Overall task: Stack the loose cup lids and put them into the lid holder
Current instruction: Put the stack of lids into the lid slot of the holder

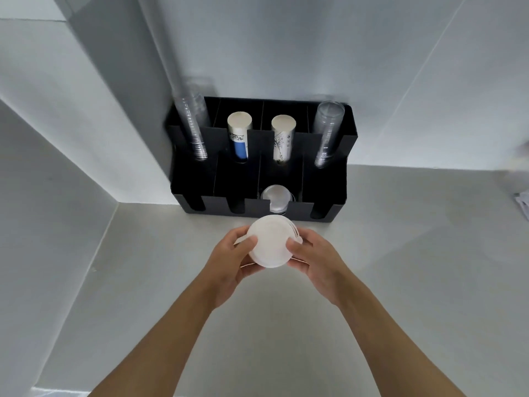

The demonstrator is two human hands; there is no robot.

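Pale grey counter (400,253) in a white-walled corner, with black lid holder (323,206) against the back wall. Left hand (229,262) and right hand (317,259) raised just before the holder, fingers closed from both sides around stack of white lids (270,242). Stack tilted, flat face toward the camera, axis leaning toward the holder.

Soft even light, wide-angle edge distortion.
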